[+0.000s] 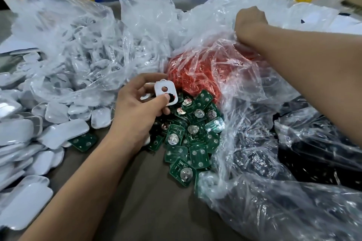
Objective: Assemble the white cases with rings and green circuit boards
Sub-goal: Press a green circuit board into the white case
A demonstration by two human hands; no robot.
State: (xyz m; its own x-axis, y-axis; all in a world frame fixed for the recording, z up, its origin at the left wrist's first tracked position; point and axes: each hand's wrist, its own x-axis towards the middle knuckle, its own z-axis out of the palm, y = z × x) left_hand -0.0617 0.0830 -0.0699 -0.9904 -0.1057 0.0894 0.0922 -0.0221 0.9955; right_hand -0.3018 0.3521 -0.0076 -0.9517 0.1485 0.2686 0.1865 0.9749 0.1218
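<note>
The left hand [137,107] pinches one white case [166,92] at centre frame, thumb on its lower face and fingers curled behind it, just above the heap of green circuit boards [188,135] on the counter [148,201]. The case looks like a thin, stiff moulded shell, light and smooth, with a round hole and a small loop at its top; an edge pinch like this one leaves the open face free. More white cases [58,115] spill from a clear bag across the left of the frame. The boards seem rigid and light, but carry metal domes and battery clips, so they are best taken by the edges. The right hand [249,20], at upper right, clutches the clear plastic bag [225,68] of orange-red rings [188,72]; these appear small, thin and tangled, likely needing a fingertip pick.
</note>
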